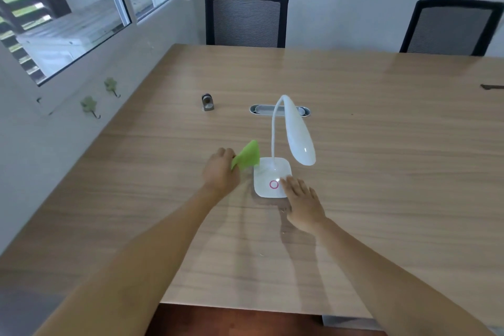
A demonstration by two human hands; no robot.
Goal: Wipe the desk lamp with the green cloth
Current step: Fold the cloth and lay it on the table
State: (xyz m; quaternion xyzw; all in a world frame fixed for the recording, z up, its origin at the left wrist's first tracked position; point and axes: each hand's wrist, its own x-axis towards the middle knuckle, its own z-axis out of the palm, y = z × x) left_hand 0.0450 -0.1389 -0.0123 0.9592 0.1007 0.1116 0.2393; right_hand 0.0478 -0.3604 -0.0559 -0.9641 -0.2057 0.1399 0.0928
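My left hand (221,172) is clenched around one end of the green cloth (246,157), which sticks up and away just beside the lamp's (296,133) base (268,176), apparently not touching it. My right hand (302,203) is flat, fingers spread and holding nothing, its fingertips (285,181) resting on the base's near right corner by the pink ring (273,184). The lamp is white, with a thin curved neck and drooping glossy head, standing mid-table (381,144).

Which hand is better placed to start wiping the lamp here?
Left. The left hand already grips the green cloth beside the lamp base. The right hand is open, fingers on the base, probably steadying it.
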